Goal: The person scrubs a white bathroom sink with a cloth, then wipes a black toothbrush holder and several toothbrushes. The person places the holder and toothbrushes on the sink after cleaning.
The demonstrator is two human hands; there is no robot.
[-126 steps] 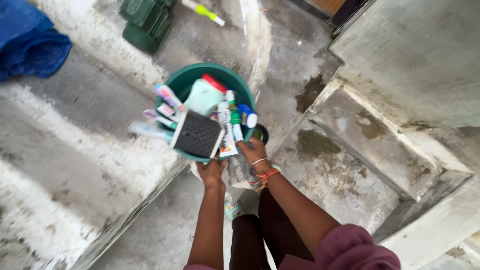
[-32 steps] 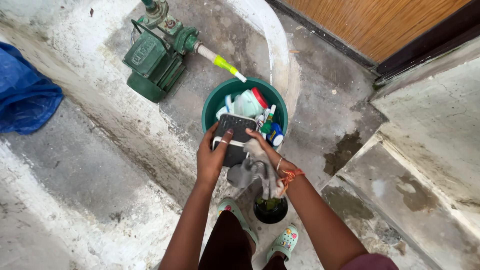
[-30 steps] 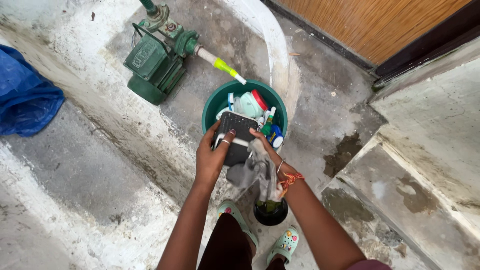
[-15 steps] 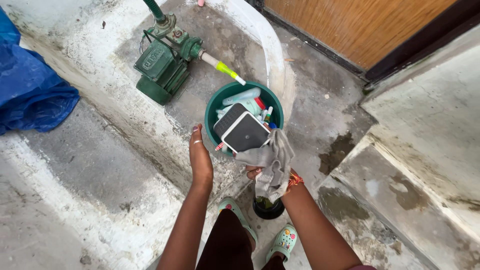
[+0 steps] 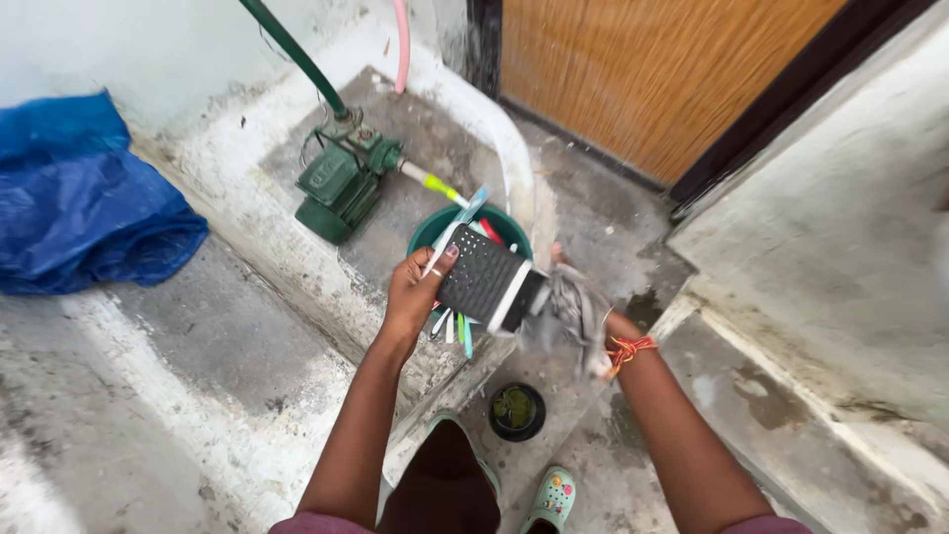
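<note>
**Dark box held over the green basin**

A crumpled blue tarp (image 5: 89, 203) lies at the far left on the concrete ledge (image 5: 198, 396). Further right a green water pump (image 5: 341, 183) sits on the ledge. The left hand (image 5: 415, 292) is clenched around the left edge of a dark perforated box with a white end (image 5: 486, 279), held tilted just above the green basin (image 5: 435, 225). The right hand (image 5: 593, 326), mostly hidden, grasps a grey cloth (image 5: 568, 311) pressed against the box's right end. Below them, a small black pot (image 5: 516, 410) stands on the floor near a green clog (image 5: 552, 499).
</note>
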